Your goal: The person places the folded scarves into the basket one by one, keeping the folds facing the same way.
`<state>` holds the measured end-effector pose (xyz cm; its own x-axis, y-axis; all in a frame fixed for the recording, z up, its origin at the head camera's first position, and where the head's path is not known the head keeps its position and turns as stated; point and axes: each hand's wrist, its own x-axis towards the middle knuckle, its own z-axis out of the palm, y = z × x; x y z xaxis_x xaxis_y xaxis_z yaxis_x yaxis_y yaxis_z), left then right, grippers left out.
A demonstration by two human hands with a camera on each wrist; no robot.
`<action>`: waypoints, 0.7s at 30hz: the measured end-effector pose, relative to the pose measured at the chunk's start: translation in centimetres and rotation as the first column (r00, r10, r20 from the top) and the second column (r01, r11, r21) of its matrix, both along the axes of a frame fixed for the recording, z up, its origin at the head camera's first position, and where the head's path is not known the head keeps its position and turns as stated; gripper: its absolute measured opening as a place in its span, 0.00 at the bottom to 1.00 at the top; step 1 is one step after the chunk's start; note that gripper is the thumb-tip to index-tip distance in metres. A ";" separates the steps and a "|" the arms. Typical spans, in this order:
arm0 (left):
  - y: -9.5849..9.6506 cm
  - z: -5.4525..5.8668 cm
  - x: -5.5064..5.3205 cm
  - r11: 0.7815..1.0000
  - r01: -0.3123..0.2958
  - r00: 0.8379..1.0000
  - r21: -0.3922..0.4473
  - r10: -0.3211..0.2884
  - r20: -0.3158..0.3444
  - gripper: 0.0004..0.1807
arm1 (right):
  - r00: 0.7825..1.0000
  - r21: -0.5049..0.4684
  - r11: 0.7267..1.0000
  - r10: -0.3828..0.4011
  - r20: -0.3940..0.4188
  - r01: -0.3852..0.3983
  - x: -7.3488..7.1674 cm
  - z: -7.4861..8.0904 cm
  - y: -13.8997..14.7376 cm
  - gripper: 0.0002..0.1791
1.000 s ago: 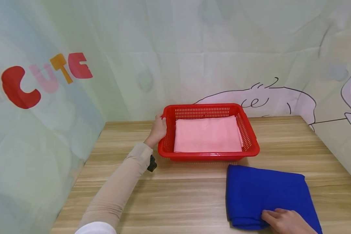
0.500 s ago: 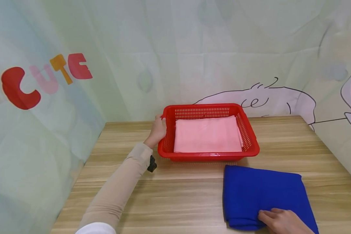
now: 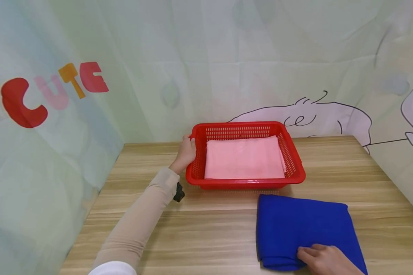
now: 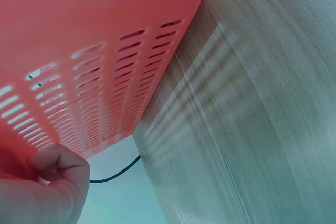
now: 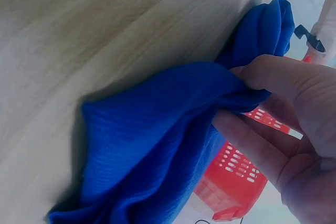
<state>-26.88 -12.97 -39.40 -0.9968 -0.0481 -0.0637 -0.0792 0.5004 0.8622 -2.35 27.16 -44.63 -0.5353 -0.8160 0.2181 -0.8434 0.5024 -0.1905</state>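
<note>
A red plastic basket (image 3: pixel 247 182) with slotted walls stands toward the back of the table, and a folded pink cloth (image 3: pixel 244 158) lies inside it. My left hand (image 3: pixel 186 152) grips the basket's left rim; in the left wrist view its fingers (image 4: pixel 63 163) curl at the slotted wall. In front of the basket, to the right, lies a folded blue cloth (image 3: pixel 303 225). My right hand (image 3: pixel 328 259) pinches the blue cloth near its front edge. The right wrist view shows the cloth (image 5: pixel 152 124) bunched between thumb and fingers (image 5: pixel 257 140).
The wood-grain table (image 3: pixel 206 233) runs back to a printed fabric backdrop (image 3: pixel 179 68) and is bordered by fabric at both sides. A dark cable (image 4: pixel 118 174) shows beyond the basket in the left wrist view.
My right hand has slid the blue cloth a little to the left across the table. The left hand and the basket have stayed in place.
</note>
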 end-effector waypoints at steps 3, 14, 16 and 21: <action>0.0 0.0 0.0 1.000 -0.003 1.000 0.006 0.003 0.003 0.25 | 1.000 -0.007 1.000 0.004 -0.013 -0.004 0.0 0.1 -0.2 0.12; -0.1 0.0 0.0 1.000 0.008 1.000 0.015 -0.008 0.006 0.26 | 0.999 0.021 1.000 0.022 0.029 -0.022 -0.3 0.6 -1.4 0.16; -0.2 0.0 0.0 1.000 0.011 1.000 0.011 -0.012 0.005 0.26 | 0.999 0.016 1.000 0.027 0.024 -0.027 -0.4 0.6 -1.7 0.17; -0.2 0.0 -0.1 1.000 0.013 1.000 -0.002 -0.013 -0.001 0.26 | 0.999 0.018 0.999 0.043 0.020 -0.044 -0.5 0.7 -2.2 0.18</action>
